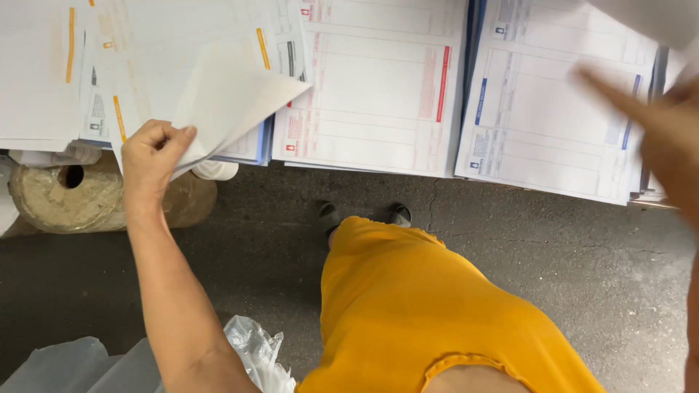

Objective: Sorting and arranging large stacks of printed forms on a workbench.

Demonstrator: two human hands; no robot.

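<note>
Left hand [153,156] pinches white sheet [226,102] – right hand [666,131] blurred, grip unclear – paper stacks [378,87], dark cracked floor [510,240].

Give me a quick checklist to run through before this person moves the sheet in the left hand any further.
1. Left hand grips the loose white sheet at its lower corner: ok.
2. Only one sheet is pinched: cannot tell.
3. Sheet is lifted off the orange-striped stack: ok, its free end stands raised.
4. Right hand is free: cannot tell, it is blurred over the blue-striped stack.
5. Red-striped stack lies flat and tidy: ok.
6. Stacks sit fully on their support: not ok, their front edges overhang the dark floor.
</note>
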